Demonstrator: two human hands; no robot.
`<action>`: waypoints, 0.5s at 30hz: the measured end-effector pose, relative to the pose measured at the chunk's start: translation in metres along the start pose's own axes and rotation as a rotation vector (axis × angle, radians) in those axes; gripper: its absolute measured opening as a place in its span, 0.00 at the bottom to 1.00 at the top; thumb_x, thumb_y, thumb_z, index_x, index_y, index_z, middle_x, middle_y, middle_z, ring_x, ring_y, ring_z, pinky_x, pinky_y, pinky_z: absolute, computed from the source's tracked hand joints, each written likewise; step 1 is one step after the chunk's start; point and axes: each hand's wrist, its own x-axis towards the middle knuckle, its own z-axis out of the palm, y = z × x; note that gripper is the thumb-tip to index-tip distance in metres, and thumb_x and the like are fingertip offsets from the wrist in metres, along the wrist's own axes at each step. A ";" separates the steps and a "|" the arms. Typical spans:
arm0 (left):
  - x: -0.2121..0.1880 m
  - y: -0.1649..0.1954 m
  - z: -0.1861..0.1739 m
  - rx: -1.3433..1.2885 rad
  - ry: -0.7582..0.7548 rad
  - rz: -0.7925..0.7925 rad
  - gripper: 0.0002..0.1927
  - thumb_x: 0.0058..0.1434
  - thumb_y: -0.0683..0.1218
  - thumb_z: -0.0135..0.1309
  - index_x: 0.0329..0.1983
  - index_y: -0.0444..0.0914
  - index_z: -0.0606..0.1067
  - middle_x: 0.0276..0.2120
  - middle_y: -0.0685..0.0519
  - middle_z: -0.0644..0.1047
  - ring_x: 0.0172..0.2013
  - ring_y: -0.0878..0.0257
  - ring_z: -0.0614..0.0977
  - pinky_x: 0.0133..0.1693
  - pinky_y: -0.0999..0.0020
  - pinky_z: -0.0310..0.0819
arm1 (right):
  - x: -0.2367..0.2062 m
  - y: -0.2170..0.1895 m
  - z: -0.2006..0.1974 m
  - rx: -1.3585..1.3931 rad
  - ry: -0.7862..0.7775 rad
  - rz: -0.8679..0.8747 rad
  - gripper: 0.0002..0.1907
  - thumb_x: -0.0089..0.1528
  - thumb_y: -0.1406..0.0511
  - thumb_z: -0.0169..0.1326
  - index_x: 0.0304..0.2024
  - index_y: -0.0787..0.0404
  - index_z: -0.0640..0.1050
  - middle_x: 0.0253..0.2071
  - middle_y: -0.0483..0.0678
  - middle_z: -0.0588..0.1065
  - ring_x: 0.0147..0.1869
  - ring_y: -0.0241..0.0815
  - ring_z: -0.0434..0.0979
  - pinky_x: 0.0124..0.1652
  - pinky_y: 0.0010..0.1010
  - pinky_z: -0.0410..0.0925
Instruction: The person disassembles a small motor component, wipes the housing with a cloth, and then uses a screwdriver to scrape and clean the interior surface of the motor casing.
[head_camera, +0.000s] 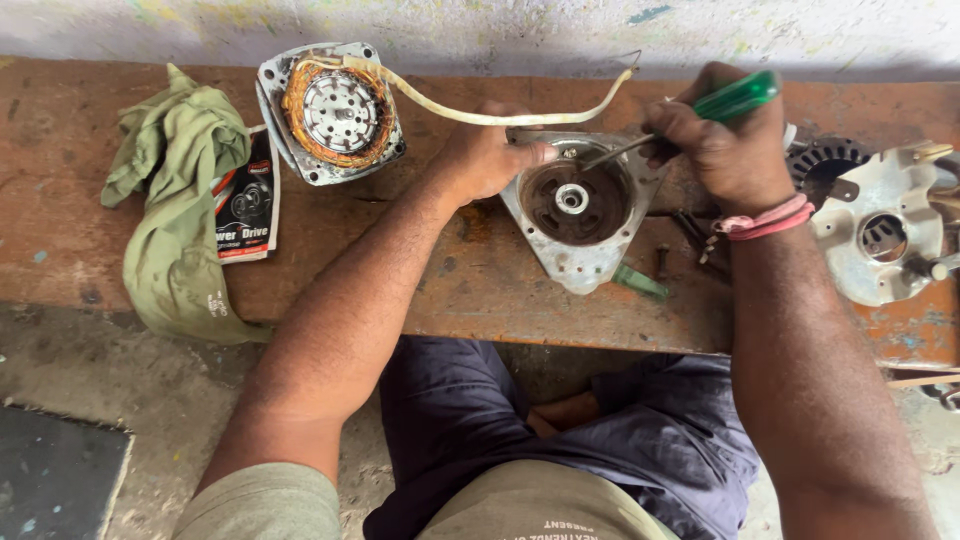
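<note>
A triangular grey metal motor cover with a rusty round recess and a shiny centre bearing lies on the worn wooden bench. My left hand presses on its upper left rim, thumb stretched along the edge. My right hand grips a green-handled screwdriver; its metal shaft slants down-left, with the tip inside the cover's recess near the upper rim.
A motor stator with copper windings and a pale sleeved wire sits at the back left. A green rag and a printed packet lie left. Another grey housing part lies right. Loose screws rest near the cover.
</note>
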 end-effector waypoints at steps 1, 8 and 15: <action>0.001 0.000 0.001 0.007 0.010 0.005 0.20 0.58 0.54 0.68 0.48 0.37 0.81 0.41 0.46 0.85 0.43 0.57 0.86 0.47 0.55 0.80 | 0.001 0.001 0.003 0.000 0.026 -0.006 0.15 0.68 0.63 0.64 0.37 0.65 0.73 0.35 0.55 0.79 0.33 0.42 0.83 0.33 0.32 0.78; 0.000 0.000 0.001 -0.081 -0.036 -0.111 0.20 0.58 0.54 0.66 0.49 0.40 0.80 0.41 0.48 0.84 0.43 0.58 0.86 0.47 0.57 0.81 | 0.002 0.007 0.008 -0.005 -0.132 -0.089 0.24 0.68 0.51 0.63 0.39 0.65 0.74 0.34 0.55 0.79 0.34 0.42 0.84 0.34 0.31 0.78; 0.001 -0.001 0.002 -0.076 0.005 -0.036 0.19 0.57 0.53 0.67 0.47 0.39 0.80 0.41 0.49 0.84 0.43 0.59 0.86 0.47 0.58 0.81 | 0.000 -0.002 0.009 -0.038 -0.178 -0.191 0.22 0.68 0.53 0.62 0.41 0.66 0.74 0.35 0.55 0.79 0.35 0.42 0.84 0.34 0.30 0.78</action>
